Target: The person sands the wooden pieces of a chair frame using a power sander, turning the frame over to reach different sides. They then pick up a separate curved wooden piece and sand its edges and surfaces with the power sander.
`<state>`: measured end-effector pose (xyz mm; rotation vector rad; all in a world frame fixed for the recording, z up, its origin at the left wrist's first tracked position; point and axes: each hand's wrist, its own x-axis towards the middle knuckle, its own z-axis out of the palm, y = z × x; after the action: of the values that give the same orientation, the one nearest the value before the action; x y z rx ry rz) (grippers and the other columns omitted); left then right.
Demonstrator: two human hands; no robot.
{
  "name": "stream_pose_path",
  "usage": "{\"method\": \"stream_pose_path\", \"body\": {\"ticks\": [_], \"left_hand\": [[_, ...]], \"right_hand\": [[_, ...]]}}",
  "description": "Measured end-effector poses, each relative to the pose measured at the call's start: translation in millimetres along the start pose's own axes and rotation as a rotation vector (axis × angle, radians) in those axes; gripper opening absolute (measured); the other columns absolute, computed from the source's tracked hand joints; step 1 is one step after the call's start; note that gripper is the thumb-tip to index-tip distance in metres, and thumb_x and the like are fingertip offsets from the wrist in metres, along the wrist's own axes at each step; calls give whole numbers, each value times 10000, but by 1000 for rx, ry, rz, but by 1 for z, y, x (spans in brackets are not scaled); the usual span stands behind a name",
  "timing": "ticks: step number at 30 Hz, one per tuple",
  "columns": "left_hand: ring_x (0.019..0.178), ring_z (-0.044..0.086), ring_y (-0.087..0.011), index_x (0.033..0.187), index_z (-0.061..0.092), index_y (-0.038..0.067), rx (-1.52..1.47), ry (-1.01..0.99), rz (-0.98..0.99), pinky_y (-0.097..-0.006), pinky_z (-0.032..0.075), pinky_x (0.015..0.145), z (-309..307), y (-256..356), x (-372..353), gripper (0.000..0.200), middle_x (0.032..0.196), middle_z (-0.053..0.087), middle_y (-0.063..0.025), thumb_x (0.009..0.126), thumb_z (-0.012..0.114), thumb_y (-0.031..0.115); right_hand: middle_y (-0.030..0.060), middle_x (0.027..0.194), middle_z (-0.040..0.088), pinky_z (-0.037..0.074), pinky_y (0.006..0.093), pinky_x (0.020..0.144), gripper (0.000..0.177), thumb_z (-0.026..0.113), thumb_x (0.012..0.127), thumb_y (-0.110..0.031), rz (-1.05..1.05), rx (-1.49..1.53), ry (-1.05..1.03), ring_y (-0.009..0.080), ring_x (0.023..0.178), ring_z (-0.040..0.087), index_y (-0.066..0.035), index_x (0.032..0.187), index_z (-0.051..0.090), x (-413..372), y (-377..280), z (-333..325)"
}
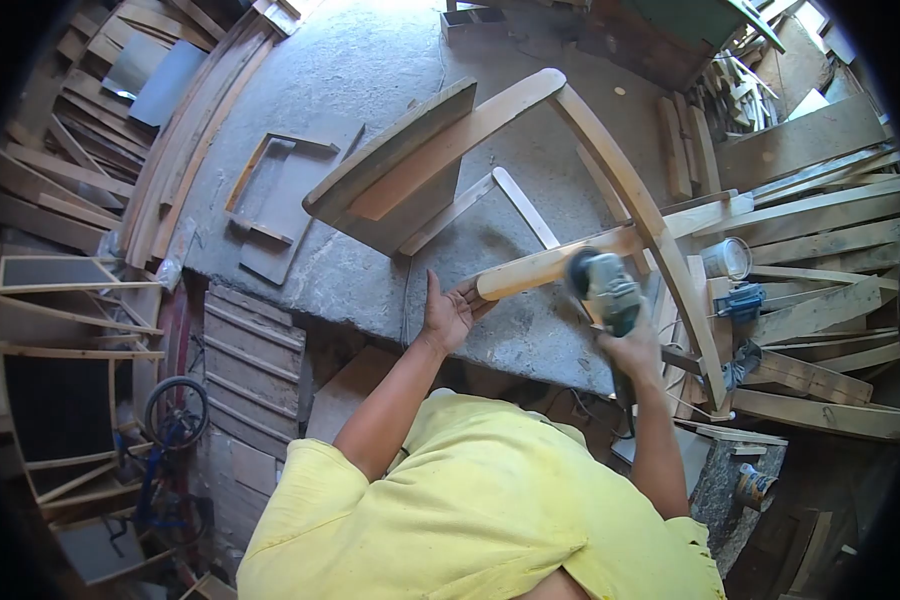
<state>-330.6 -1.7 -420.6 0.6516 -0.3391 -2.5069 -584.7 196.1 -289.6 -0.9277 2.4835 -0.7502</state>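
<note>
A wooden chair frame (530, 262) lies tipped over on the concrete worktop, its broad flat panel (410, 180) to the left and a long curved rail (635, 190) to the right. My left hand (449, 314) grips the rounded near end of one of its bars, fingers under the wood and thumb sticking up. In my right hand (632, 352) is an angle grinder (610, 290), its body tilted. The grinder's disc end, smeared by motion, overlaps the same bar in this view.
On the worktop (350, 300), a flat board with a U-shaped frame (288, 200) lies left of the chair. Stacked planks (820, 260), a white tub (727, 258) and a blue tool (740, 301) crowd the right. More timber (210, 130) and a bicycle (175, 413) stand left.
</note>
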Motion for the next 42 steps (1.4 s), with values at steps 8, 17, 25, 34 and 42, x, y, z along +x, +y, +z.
{"method": "stream_pose_path", "body": {"ticks": [8,17,25,34,42], "left_hand": [[1212,599,-295,1383,483,-81,-25,-7,-17,-403,427,1093,-7,3,2,1136,1323,612,-192,838,252,889],[1230,587,-321,1376,492,-81,50,22,-9,-419,406,1123,2,3,0,1112,1310,609,-225,863,226,869],[1223,587,-351,1365,496,-92,35,9,-2,-441,412,1121,0,2,3,1111,1315,597,-248,858,257,868],[1205,602,-332,1357,509,-87,100,21,-6,-424,419,1114,-8,6,8,1082,1305,609,-233,877,254,849],[1221,589,-324,1350,506,-106,116,31,2,-422,421,1115,7,4,2,1072,1327,593,-237,891,261,832]], "right_hand": [[227,1026,686,517,509,874,774,806,622,-174,-194,-156,-352,454,1003,650,-146,1320,473,-44,-91,30],[212,1051,693,521,509,869,763,802,618,-188,-62,-228,-223,427,1002,662,-139,1305,476,-26,-36,1],[224,1100,687,512,479,912,704,775,622,-204,35,-16,28,425,1043,653,-88,1263,508,6,25,-10],[223,1039,677,523,517,855,810,806,639,-210,-163,-180,-329,433,1008,655,-151,1349,420,-47,-69,23],[236,1048,680,521,501,881,764,790,621,-211,93,-50,-70,436,1001,655,-81,1298,462,7,36,-23]]}}
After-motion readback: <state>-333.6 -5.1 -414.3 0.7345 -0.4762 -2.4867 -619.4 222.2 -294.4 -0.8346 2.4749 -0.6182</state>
